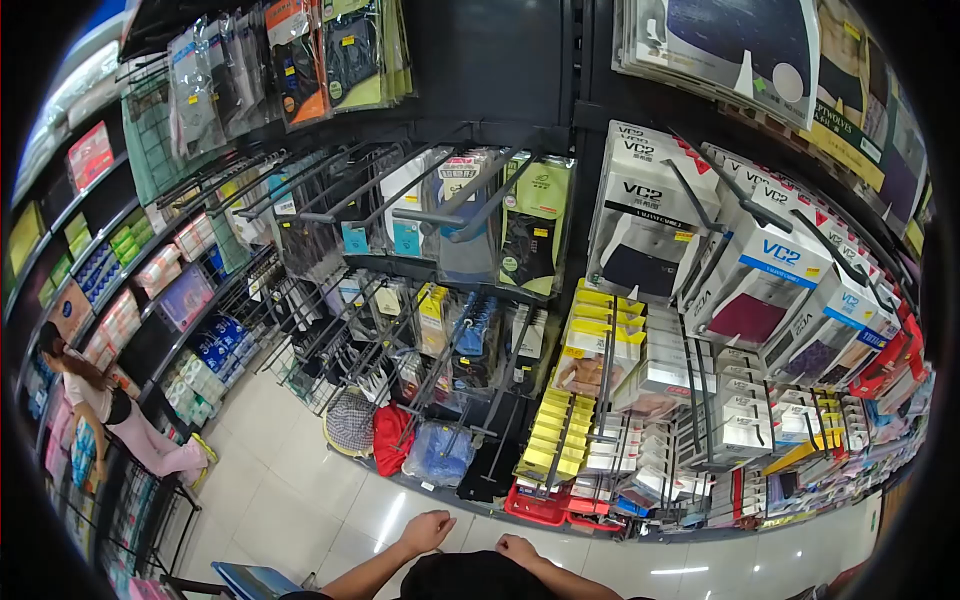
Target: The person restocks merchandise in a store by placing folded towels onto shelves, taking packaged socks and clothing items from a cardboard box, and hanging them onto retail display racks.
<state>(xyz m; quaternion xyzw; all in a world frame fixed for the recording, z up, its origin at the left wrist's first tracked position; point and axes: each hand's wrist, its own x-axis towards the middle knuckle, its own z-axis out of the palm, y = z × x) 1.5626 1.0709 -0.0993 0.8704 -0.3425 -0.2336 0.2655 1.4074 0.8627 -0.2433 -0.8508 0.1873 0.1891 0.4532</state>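
Low in the view, my left hand (428,531) hangs in front of my body with its fingers curled in and nothing seen in it. Close beside it, my right hand (517,548) is also loosely closed, and no object shows in it. Both are apart from the shelves. Ahead of the left hand lie a blue packaged garment (438,455) and a red bag (392,440) on the bottom shelf. A red basket (536,505) is the thing nearest my right hand, with yellow boxes (556,435) hanging above it.
Metal display hooks (468,215) jut out with packaged socks (532,225). To the right hang boxed underwear packs (655,210). A person (125,420) stands at the left shelves beside a black wire rack (150,520). Pale floor tiles (330,500) run along the aisle.
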